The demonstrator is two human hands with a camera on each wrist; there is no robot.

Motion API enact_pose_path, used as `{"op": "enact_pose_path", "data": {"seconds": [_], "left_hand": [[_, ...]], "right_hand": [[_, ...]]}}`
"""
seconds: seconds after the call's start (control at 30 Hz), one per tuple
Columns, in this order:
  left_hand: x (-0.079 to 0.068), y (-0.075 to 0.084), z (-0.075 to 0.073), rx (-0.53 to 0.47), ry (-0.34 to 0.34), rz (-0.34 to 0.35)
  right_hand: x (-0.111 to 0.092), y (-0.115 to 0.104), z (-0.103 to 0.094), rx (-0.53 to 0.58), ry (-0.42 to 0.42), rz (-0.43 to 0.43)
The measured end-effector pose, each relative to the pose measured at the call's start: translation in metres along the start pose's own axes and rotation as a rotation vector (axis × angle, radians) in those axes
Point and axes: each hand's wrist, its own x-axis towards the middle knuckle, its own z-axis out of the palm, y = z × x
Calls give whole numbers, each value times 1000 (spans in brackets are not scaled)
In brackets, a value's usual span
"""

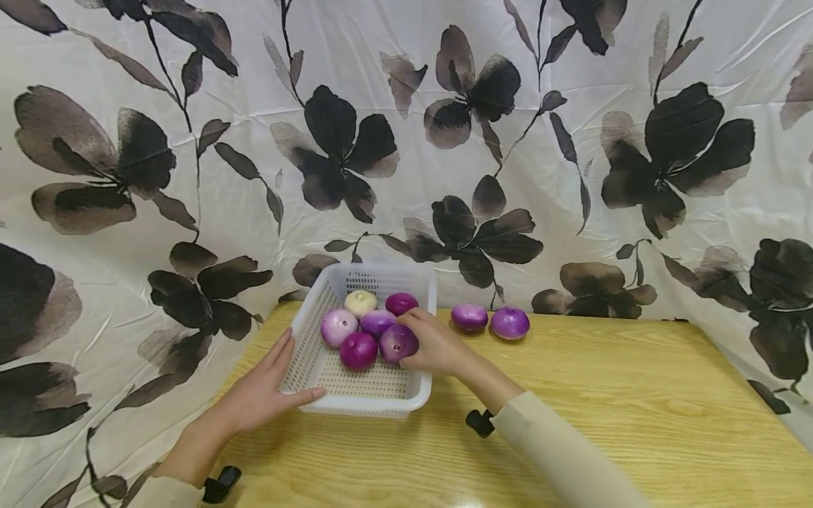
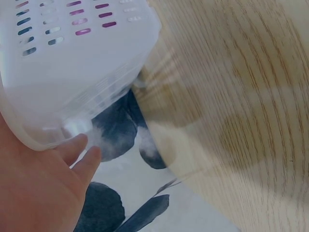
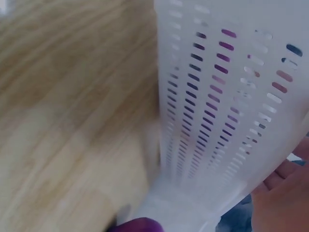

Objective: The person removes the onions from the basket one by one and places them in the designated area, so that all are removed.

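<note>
1. The right hand [image 1: 435, 346] reaches over the near right rim of the white basket [image 1: 301, 331] and curls its fingers round a dark purple onion [image 1: 399, 343] that sits in the basket beside the others.
2. The left hand [image 1: 263, 391] lies against the basket's left wall with fingers fairly straight and the thumb along the front rim; it braces the basket and holds nothing else. The left wrist view shows fingertips [image 2: 79, 145] touching the basket's corner at the table edge.
3. To do this well, I judge the right hand should let the onion settle into a gap between its neighbours and not on top of them, so that nothing rolls.
4. The left hand would do best to keep steady pressure on the wall, since the basket stands close to the left edge of the wooden table [image 1: 635, 409] and looks light.
5. The gripped onion is round, smooth and glossy, deep purple with a small pale spot at its top. It touches a magenta onion [image 1: 358, 351] on its left.
6. The basket holds six onions in all, among them a cream one [image 1: 360, 302] at the back.
7. Two more purple onions [image 1: 469, 317] lie on the table just right of the basket, near the flowered cloth [image 1: 571, 141].
</note>
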Motion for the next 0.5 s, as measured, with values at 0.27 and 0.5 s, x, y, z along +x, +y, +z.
{"op": "enact_pose_path", "data": {"seconds": [0.27,0.5], "left_hand": [[0,2,0,-4,-4,-1],[1,1,0,13,-1,-3]], "right_hand": [[13,-2,3,-120,-70,43],[16,-5,3,-188,-106,92]]}}
